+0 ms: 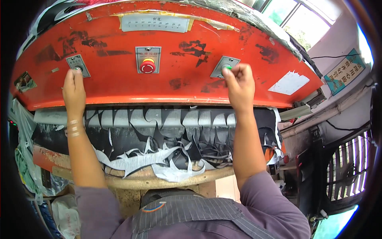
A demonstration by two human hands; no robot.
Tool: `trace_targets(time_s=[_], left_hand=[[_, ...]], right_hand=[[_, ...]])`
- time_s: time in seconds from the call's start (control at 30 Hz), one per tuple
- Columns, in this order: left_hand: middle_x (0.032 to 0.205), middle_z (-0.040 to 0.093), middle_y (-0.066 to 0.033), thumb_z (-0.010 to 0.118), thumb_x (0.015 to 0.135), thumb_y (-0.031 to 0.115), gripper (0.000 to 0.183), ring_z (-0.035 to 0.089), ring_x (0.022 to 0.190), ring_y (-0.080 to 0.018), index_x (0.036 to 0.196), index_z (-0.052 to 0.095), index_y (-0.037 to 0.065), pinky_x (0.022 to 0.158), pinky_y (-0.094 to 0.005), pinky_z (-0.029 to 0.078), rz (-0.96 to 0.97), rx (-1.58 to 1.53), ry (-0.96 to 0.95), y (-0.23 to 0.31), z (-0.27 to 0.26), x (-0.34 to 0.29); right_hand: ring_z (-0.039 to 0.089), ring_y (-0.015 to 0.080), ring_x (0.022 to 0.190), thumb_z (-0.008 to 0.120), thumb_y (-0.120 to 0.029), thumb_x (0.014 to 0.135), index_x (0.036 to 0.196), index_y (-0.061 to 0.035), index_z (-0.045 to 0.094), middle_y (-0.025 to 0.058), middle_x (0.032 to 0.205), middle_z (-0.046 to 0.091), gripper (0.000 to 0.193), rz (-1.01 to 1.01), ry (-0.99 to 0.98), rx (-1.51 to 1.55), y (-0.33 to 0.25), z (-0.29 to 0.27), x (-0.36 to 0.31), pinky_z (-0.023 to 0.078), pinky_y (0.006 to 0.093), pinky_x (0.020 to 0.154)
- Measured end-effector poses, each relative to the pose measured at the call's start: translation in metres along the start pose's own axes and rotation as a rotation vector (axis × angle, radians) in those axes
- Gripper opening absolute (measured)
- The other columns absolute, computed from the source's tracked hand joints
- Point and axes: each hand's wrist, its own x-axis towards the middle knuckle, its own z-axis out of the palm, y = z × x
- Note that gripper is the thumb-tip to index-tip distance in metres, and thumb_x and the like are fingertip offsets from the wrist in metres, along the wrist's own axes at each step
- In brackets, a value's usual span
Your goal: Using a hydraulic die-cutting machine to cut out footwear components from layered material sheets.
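On the orange-red machine panel (107, 85), my left hand (74, 91) rests its fingers, pressed together, against a push button (78, 68) on a small metal plate. That button is mostly hidden by the fingertips. My right hand (241, 89) has its thumb at a green push button (227, 66) on a matching plate, with the other fingers curled in. Neither hand holds anything loose. Between them, untouched, is a red mushroom-shaped stop button (147, 67) with a yellow collar. Below the panel lies cut black sheet material (135, 137) with pale curved strips and ragged offcuts (145, 161).
A worn wooden edge (143, 180) runs along the front of the machine. Plastic bags (65, 215) sit at the lower left. To the right are a large fan (348, 167) and a pipe (318, 115). A paper chart (155, 24) is taped on the panel.
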Motion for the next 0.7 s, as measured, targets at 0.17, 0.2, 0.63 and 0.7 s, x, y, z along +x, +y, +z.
trace_targets(time_s=[0.17, 0.2, 0.63, 0.7], left_hand=[[0.079, 0.060, -0.0130, 0.062, 0.082, 0.018, 0.014, 0.059, 0.075, -0.0312, 0.080, 0.061, 0.005, 0.067, -0.0382, 0.048, -0.088, -0.180, -0.773, 0.064, 0.008, -0.158], [0.080, 0.061, -0.0129, 0.063, 0.082, 0.020, 0.015, 0.059, 0.075, -0.0326, 0.080, 0.062, 0.005, 0.067, -0.0404, 0.048, 0.070, -0.189, -0.874, 0.070, 0.012, -0.193], [0.075, 0.057, -0.0141, 0.067, 0.075, 0.021, 0.018, 0.055, 0.076, -0.0341, 0.075, 0.064, 0.004, 0.069, -0.0430, 0.045, 0.145, 0.091, -0.787, 0.107, 0.021, -0.280], [0.074, 0.059, -0.0137, 0.068, 0.075, 0.022, 0.018, 0.056, 0.076, -0.0342, 0.073, 0.065, 0.004, 0.070, -0.0429, 0.045, 0.135, 0.090, -0.830, 0.110, 0.019, -0.275]], right_hand=[[0.064, 0.0290, 0.077, 0.073, -0.037, 0.080, 0.091, -0.0026, 0.064, 0.0135, 0.084, 0.064, 0.037, 0.104, -0.924, -0.250, -0.016, -0.036, -0.141, 0.050, 0.0377, 0.068], [0.063, 0.0325, 0.084, 0.071, -0.043, 0.080, 0.093, -0.0032, 0.065, 0.0141, 0.091, 0.065, 0.043, 0.155, -1.067, -0.337, -0.020, -0.039, -0.168, 0.051, 0.0395, 0.074], [0.063, 0.0289, 0.086, 0.079, -0.025, 0.059, 0.087, -0.0050, 0.063, 0.0114, 0.087, 0.063, 0.038, -0.114, -0.986, -0.615, 0.001, -0.026, -0.233, 0.053, 0.0372, 0.073], [0.066, 0.0330, 0.083, 0.078, -0.029, 0.063, 0.089, -0.0046, 0.065, 0.0162, 0.085, 0.067, 0.038, -0.069, -1.229, -0.566, -0.003, -0.027, -0.209, 0.053, 0.0409, 0.072]])
